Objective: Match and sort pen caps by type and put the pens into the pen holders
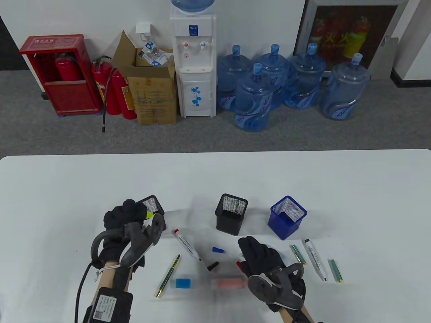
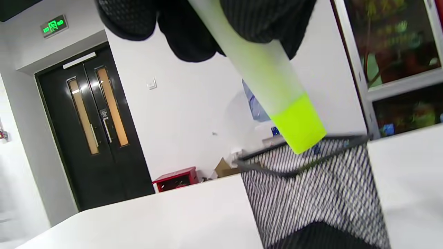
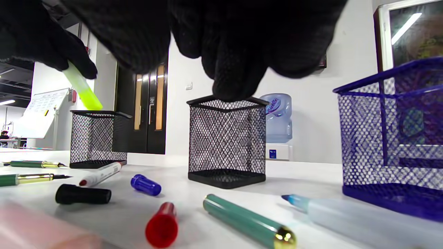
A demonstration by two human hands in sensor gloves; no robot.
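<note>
My left hand grips a yellow highlighter and holds it tilted, its bright tip just over the rim of the left black mesh holder, also the left black mesh holder. My right hand hovers low over the table with relaxed fingers, holding nothing. A red cap and a green cap lie just under it. The middle black holder and the blue holder stand behind the right hand.
Loose on the table are a white marker with a red tip, a green pen, a blue cap, a black cap, a blue highlighter, a pink highlighter, a white marker and another green cap.
</note>
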